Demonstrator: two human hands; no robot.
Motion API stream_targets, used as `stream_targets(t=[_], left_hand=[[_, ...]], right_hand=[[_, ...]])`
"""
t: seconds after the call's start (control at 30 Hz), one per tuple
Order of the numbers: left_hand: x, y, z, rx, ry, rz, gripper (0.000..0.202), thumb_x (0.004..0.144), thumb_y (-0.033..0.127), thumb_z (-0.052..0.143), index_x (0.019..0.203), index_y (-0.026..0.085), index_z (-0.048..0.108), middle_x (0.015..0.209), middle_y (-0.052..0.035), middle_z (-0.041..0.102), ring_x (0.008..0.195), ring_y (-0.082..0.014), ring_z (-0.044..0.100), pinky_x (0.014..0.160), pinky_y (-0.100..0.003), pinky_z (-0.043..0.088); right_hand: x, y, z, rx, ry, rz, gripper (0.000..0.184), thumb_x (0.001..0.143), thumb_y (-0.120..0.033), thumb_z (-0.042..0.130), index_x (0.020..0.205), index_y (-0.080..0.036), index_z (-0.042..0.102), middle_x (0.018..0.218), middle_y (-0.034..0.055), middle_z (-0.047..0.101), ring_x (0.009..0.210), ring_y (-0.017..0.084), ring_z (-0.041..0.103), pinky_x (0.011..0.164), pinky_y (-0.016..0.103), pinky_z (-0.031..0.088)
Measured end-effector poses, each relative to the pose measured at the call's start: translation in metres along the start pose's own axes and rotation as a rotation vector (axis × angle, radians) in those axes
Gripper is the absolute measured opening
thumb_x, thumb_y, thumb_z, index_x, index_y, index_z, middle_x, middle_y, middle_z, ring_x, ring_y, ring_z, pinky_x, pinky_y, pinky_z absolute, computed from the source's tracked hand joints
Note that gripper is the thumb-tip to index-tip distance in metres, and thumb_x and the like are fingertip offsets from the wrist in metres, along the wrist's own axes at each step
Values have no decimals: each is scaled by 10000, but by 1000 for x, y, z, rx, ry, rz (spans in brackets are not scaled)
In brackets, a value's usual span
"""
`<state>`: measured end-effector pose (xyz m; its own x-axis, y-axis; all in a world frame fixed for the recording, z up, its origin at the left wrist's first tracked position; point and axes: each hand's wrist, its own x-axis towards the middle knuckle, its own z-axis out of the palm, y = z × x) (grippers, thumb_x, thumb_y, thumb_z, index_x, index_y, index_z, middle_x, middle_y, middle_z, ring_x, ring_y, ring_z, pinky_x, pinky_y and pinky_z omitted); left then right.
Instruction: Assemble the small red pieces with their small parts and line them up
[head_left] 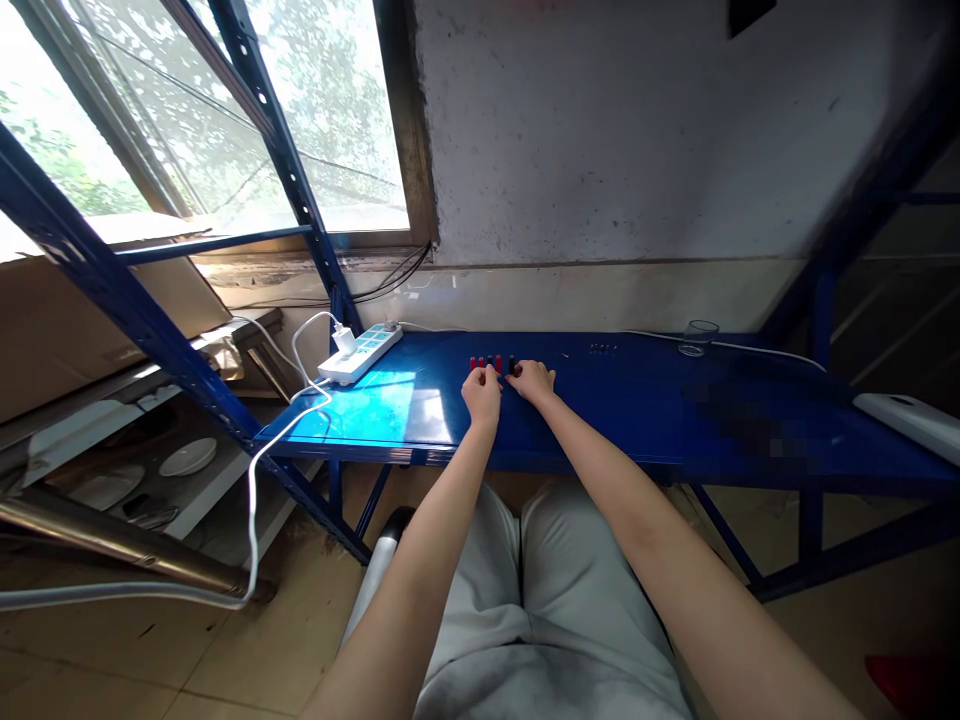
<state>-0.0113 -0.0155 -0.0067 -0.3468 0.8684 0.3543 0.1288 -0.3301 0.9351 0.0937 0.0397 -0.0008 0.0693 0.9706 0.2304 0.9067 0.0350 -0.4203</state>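
Note:
Small upright blocks, red and black, stand in a short row on the blue table [600,410]. Over the near side of this row, my left hand [481,395] is closed, its thumb and finger pinched beside a red block [473,364] and a black block [490,360]; what the pinch holds is hidden. Another red block [499,363] stands just right of those fingertips. My right hand [535,381] has its thumb and index finger closed at the separate black block [512,364] on the row's right end. Its other fingers curl away to the right.
A white power strip [364,352] with a plugged-in charger lies at the table's left end, its cable [253,520] hanging over the edge. Tiny pieces [602,349] lie behind on the right. A clear glass [698,338] stands near the wall. Blue posts [274,130] frame the left side.

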Motion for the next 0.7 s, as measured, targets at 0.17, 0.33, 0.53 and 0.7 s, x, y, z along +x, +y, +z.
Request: stream_targets(t=[0.17,0.33,0.53,0.7], left_hand=[[1,-2,1,3,-24,6,338,845,433,421,657,174,528,560,5,524,524,-95,498,523,-213,402],[-1,0,6,0,-127,61,323,735,482,586,796,167,546,589,17,543,523,-88,512,523,-199,411],[-5,5,7,-3,-282,111,330,792,404,545,1034,181,566,609,16,557,487,-83,508,485,-195,405],[-4,3,7,-18,-372,131,249,814,357,521,972,185,606,709,-14,590,480,-70,506,468,-194,416]], right_hand=[[-5,5,0,-67,62,-152,165,809,-308,505,809,-185,616,887,87,650,897,242,533,760,372,319],[-21,12,-17,-156,190,-398,203,859,-293,444,808,-175,601,868,104,630,861,224,507,743,343,275],[-39,25,-39,-159,241,-517,189,864,-258,436,832,-170,601,846,94,630,833,216,503,758,348,245],[-49,37,-40,-73,296,-488,162,847,-238,441,852,-186,594,817,69,631,808,200,524,740,331,251]])
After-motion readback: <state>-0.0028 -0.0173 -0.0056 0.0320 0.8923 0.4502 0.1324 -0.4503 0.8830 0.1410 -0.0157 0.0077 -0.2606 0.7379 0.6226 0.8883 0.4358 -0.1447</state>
